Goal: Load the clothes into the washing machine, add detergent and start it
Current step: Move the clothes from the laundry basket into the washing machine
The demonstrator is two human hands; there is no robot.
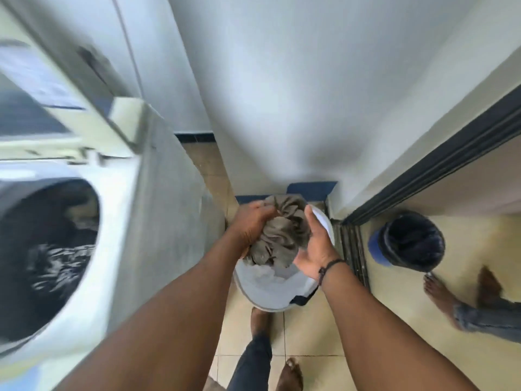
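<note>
One crumpled grey-brown cloth garment (279, 235), soft and deeply creased, is held above one round white plastic basket (270, 294) at 5 o'clock of one open-drum washing machine (56, 249), with left hand (252, 221) fingers curled into it and right hand (313, 249) fingers cupping its right side.

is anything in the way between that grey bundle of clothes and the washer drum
Nothing visible. Both hands, left hand and right hand, hold the grey clothes above the white basket; the washing machine opening to the left stands open, with only air between.
</note>
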